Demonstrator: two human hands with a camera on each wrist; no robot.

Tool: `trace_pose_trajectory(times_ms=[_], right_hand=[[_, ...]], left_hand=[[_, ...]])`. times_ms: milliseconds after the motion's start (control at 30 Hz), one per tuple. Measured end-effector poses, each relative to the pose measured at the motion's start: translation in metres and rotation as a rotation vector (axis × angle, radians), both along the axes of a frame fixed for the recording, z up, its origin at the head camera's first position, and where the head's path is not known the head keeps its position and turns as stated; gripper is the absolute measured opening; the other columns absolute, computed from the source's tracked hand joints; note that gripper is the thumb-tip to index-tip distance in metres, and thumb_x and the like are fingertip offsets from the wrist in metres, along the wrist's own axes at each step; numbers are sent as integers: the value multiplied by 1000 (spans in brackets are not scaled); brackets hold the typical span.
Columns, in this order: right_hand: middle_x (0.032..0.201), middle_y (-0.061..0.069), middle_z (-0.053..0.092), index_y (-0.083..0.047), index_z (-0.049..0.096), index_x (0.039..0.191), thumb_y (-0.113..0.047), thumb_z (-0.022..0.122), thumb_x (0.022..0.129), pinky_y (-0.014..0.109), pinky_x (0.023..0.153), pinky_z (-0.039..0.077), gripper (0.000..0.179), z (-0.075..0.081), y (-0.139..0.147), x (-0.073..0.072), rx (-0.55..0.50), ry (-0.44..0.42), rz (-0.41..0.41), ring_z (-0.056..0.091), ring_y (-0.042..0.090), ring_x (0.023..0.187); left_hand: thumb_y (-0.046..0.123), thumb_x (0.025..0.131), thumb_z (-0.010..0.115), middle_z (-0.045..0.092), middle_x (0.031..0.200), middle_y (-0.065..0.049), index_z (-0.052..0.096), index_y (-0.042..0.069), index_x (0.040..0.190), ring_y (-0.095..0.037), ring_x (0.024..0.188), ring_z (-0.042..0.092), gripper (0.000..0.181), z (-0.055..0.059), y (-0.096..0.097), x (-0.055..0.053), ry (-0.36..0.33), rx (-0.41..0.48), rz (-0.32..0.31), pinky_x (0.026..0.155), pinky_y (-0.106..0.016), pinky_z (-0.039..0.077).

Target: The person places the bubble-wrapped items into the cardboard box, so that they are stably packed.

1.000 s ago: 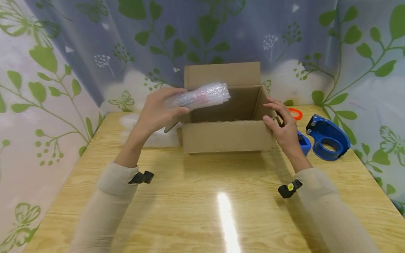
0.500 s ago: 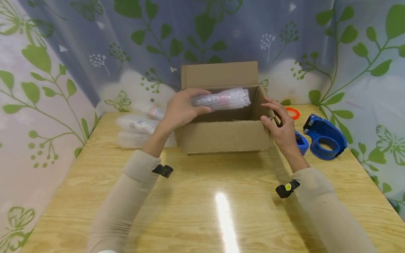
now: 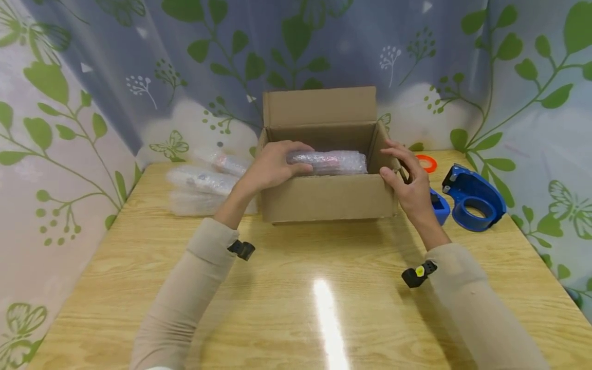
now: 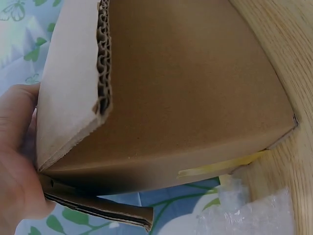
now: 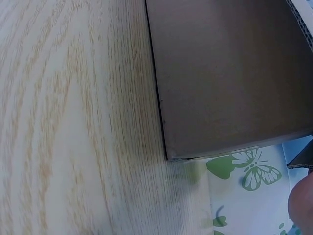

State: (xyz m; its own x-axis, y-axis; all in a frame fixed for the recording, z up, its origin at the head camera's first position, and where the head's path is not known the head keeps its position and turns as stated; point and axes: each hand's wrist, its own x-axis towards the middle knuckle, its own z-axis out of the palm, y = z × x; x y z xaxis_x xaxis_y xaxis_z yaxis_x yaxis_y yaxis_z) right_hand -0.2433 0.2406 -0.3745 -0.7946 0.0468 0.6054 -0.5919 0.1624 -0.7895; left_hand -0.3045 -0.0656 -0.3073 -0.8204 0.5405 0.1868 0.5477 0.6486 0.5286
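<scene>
In the head view my left hand (image 3: pixel 276 165) holds a clear bubble-wrapped bundle (image 3: pixel 339 162) by its left end, thumb in front and fingers over the top. A pinkish patch shows through the wrap. The bundle lies level within the opening of a cardboard box (image 3: pixel 328 200), its lower side hidden by the front wall. My right hand (image 3: pixel 410 177) grips the box's right rim near the front corner. In the left wrist view the box side (image 4: pixel 195 98) fills the middle, with part of my left hand (image 4: pixel 19 161) at the edge. A fingertip (image 5: pixel 301 200) shows in the right wrist view.
Several more bubble-wrapped bundles (image 3: pixel 203 180) lie left of the box. To the right are a blue tape dispenser (image 3: pixel 495 192), a smaller blue object (image 3: pixel 441 208) and an orange ring (image 3: pixel 433 165). A patterned curtain (image 3: pixel 342 46) hangs behind the wooden table (image 3: pixel 277 288).
My left hand has carried the bundle rightward over the box, then lowered it into the opening. The bundles at left have come into fuller view. My right hand stays at the box's right rim.
</scene>
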Motion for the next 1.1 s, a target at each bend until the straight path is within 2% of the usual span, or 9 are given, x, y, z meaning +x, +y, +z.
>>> trace_pose_trajectory(times_ms=[233,400,500,633,767,867,1000,1100], right_hand=[[155,18,50,9,62,133,-1,65,96,40,125,29,38,0,1,-1,14,0,0,40,23,149],[155,18,50,9,62,132,-1,64,96,44,125,28,37,1,2,1,30,1,-9,40,21,149],[155,19,50,9,61,132,-1,64,96,42,125,29,38,1,1,2,27,2,-8,40,22,149],[155,20,49,10,61,133,-1,64,96,37,125,30,38,0,0,0,28,3,0,40,22,149],[156,15,49,7,62,133,-2,65,97,37,124,29,38,-10,5,-8,33,2,-4,38,21,150],[156,10,51,3,64,134,-3,65,96,37,124,29,38,-20,11,-16,27,8,-7,38,20,150],[156,6,52,-1,66,134,-4,67,96,37,124,30,39,-25,14,-21,23,12,-4,39,20,149],[155,5,52,-3,67,134,-5,68,96,36,124,30,39,-26,15,-22,21,9,-4,39,19,149]], left_hand=[[36,99,72,67,139,-3,70,16,135,-26,135,58,41,-3,2,-3,27,-74,-21,114,-42,43],[37,99,73,68,138,-3,71,16,133,-26,133,59,40,-3,3,-3,28,-81,-30,114,-42,44],[36,98,74,70,133,-5,71,15,133,-25,130,60,41,-3,2,-4,26,-59,-44,112,-42,44],[33,97,76,70,130,-8,70,13,134,-25,128,60,43,-3,-3,-5,8,6,-44,111,-42,45],[34,98,75,68,134,-8,68,13,136,-24,130,59,44,-3,-7,-5,-13,73,-40,111,-41,45],[37,98,74,67,137,-6,66,15,138,-22,128,61,46,-2,-13,-5,-75,184,-38,109,-41,48],[42,97,74,66,138,-2,66,20,138,-20,124,64,47,3,-29,-5,-137,341,0,105,-41,52],[41,97,75,66,139,-1,67,20,138,-20,124,64,47,9,-48,-6,-124,395,34,106,-40,51]])
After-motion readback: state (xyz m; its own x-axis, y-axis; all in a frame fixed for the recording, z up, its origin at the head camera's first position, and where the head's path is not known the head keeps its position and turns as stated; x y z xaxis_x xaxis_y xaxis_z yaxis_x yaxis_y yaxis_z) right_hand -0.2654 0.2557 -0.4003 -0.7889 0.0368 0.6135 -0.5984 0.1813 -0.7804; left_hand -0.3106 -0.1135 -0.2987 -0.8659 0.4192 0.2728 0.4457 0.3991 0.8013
